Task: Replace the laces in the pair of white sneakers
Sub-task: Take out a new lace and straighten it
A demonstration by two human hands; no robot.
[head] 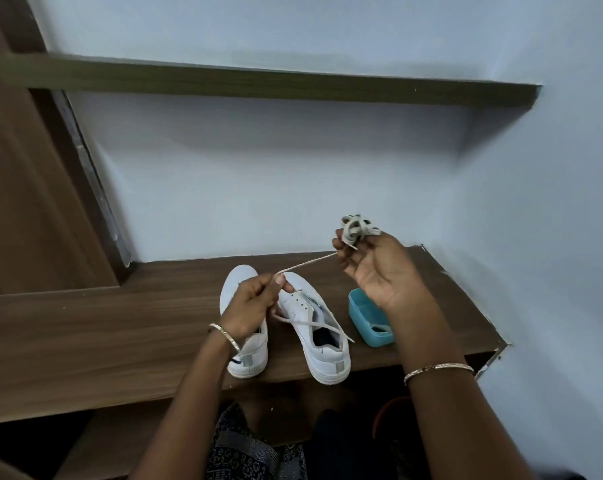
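Two white sneakers point(324, 355), brown wooden shelf point(85, 341).
Left hand point(251, 306) pinches flat grey-white lace point(307, 263); right hand point(379, 271) grips its bundled end.

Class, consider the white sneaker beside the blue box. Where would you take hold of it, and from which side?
Grip the sneaker by its heel collar, coming from the near edge of the table. The heel points towards the person and the mouth opens upward, so a thumb probably fits inside. The left hand and a lace crowd the toe end.

light: soft, even, dim | shadow: under shelf point(276, 86) | edges: wide-angle bending | focus: slightly soft
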